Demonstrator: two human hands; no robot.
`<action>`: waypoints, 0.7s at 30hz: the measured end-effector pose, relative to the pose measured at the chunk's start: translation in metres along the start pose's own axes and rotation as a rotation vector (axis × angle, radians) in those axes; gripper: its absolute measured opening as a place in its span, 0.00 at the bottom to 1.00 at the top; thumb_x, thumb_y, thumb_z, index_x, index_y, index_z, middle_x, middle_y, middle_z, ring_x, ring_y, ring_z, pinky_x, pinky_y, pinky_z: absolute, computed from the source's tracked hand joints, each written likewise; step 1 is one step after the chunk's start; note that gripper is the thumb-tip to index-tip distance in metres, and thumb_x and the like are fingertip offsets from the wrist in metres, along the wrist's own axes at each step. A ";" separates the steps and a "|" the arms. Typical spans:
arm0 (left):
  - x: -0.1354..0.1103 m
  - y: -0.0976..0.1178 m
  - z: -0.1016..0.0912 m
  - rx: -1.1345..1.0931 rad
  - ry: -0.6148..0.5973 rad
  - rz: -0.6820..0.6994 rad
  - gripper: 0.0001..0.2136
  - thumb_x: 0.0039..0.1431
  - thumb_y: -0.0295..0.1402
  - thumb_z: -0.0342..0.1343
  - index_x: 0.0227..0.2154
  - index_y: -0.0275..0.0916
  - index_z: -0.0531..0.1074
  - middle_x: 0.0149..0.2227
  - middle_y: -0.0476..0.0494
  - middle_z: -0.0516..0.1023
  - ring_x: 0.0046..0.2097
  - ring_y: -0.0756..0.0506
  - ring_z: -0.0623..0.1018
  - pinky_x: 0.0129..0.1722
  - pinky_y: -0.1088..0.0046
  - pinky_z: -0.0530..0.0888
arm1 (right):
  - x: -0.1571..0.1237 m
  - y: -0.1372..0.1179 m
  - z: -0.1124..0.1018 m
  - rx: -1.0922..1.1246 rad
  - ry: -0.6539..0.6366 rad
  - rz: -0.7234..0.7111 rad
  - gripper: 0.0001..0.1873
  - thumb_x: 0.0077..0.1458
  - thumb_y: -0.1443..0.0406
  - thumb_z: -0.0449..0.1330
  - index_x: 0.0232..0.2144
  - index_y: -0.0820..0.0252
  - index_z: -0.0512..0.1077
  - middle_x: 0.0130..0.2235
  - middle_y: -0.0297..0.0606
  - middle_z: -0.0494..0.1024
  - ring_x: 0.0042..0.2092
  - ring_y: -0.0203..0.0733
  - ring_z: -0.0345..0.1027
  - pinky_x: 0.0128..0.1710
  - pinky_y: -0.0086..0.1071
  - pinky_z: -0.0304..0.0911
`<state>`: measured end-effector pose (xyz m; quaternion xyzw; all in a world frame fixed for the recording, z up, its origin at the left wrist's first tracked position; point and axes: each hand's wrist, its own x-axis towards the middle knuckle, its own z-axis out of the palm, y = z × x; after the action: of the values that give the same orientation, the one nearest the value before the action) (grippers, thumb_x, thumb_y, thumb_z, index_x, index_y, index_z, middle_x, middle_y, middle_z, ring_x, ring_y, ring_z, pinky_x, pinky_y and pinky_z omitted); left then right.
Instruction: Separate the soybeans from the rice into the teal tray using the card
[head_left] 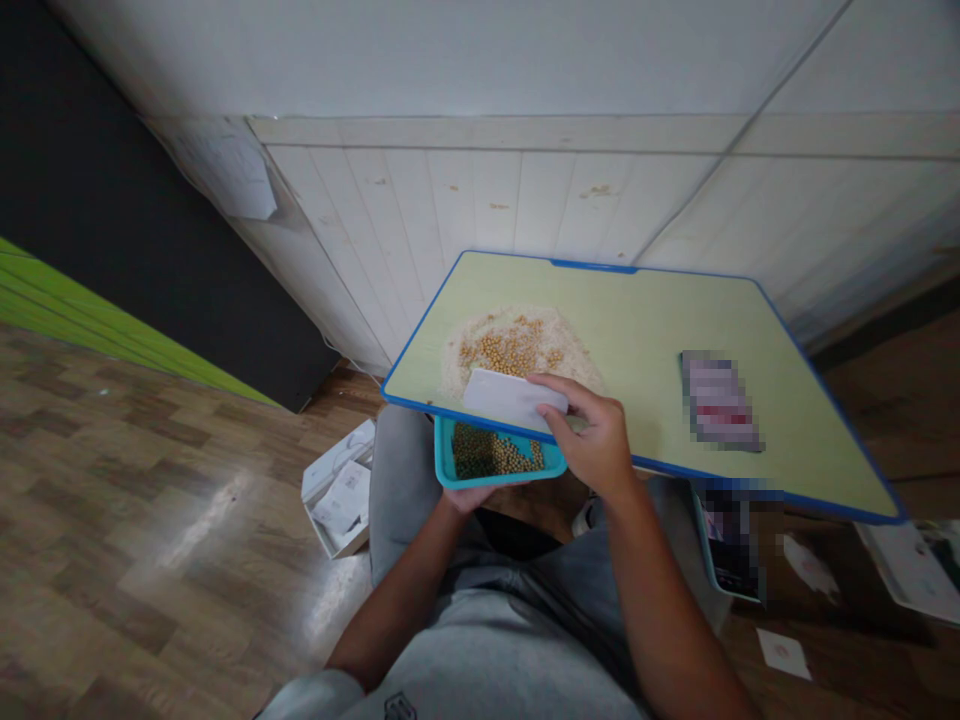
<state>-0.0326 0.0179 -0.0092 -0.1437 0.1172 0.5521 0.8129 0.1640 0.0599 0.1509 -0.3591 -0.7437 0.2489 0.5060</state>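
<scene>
My right hand point(596, 430) pinches one end of a flat white rectangular card point(502, 397), thumb on top. The card lies low along the table's near edge, beside a spread pile of pale grains like rice point(559, 340) with yellow beans point(506, 352) mixed into its middle. Below that edge, a teal plastic tray point(499, 483) rests on my left hand point(471, 497), which supports it from underneath; most of its fingers are hidden. Inside the tray are yellow beans point(517, 457) and darker ones toward its left side, possibly in shadow.
The pale green table point(645, 330) has a blue rim and stands near a white panelled wall point(480, 200). A pixelated flat object point(720, 400) lies at its right. A phone-like device point(724, 550) sits below, near my right thigh. An open white box point(341, 495) stands on the floor.
</scene>
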 end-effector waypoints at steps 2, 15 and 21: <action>-0.003 0.005 -0.003 0.024 -0.017 0.000 0.38 0.69 0.59 0.47 0.76 0.49 0.62 0.80 0.34 0.59 0.81 0.24 0.53 0.73 0.26 0.49 | 0.004 -0.004 0.012 -0.001 0.016 -0.020 0.19 0.65 0.69 0.62 0.54 0.50 0.85 0.54 0.37 0.89 0.52 0.46 0.86 0.55 0.38 0.81; -0.020 0.026 -0.012 0.330 -0.064 0.174 0.35 0.75 0.59 0.41 0.76 0.49 0.63 0.78 0.39 0.64 0.80 0.21 0.54 0.73 0.20 0.51 | 0.020 -0.014 0.059 -0.006 -0.112 -0.072 0.26 0.66 0.72 0.57 0.58 0.45 0.82 0.57 0.32 0.88 0.57 0.44 0.84 0.58 0.38 0.80; -0.023 0.020 0.003 0.447 -0.047 0.230 0.37 0.77 0.58 0.33 0.70 0.41 0.72 0.78 0.35 0.65 0.78 0.15 0.55 0.68 0.22 0.59 | 0.017 -0.015 0.052 -0.015 -0.134 -0.108 0.25 0.66 0.73 0.57 0.58 0.46 0.82 0.57 0.32 0.88 0.56 0.44 0.85 0.57 0.37 0.80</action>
<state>-0.0597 0.0063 -0.0009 0.0670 0.2332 0.6046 0.7587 0.1072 0.0638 0.1531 -0.3047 -0.7961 0.2391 0.4650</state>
